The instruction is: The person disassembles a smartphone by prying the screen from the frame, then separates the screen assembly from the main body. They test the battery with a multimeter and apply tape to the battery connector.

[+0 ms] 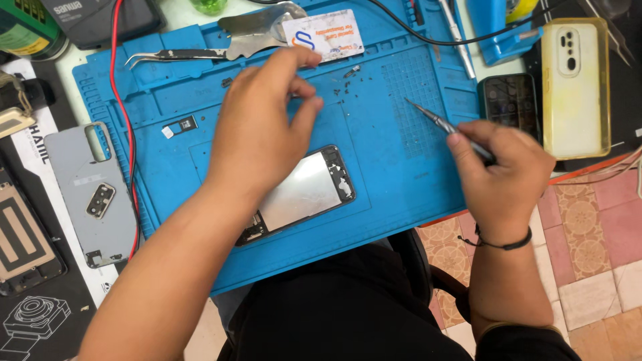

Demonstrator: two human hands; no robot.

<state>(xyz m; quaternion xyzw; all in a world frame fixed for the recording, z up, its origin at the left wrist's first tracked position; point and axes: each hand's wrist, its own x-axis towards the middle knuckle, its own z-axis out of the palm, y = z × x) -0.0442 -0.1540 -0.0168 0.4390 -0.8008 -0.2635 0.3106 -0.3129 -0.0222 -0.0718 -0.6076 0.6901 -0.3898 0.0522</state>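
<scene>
Hovering your left hand [257,127] over the opened phone [301,194] mid-mat, fingers loosely curled, can't tell if anything's pinched. Your right hand [501,170] is closed around one precision screwdriver [441,124]. One white card with orange-blue logo [323,35] lies at the blue mat's [401,180] top edge; one grey back cover [90,190] sits left.

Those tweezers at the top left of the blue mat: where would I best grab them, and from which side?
Grip the tweezers probably at the dark middle of the body, coming straight down from above. They lie flat with the thin curved tips pointing left, and the right end sits against a metal pry tool, so the mid-section on the blue mat is the freest part.
</scene>
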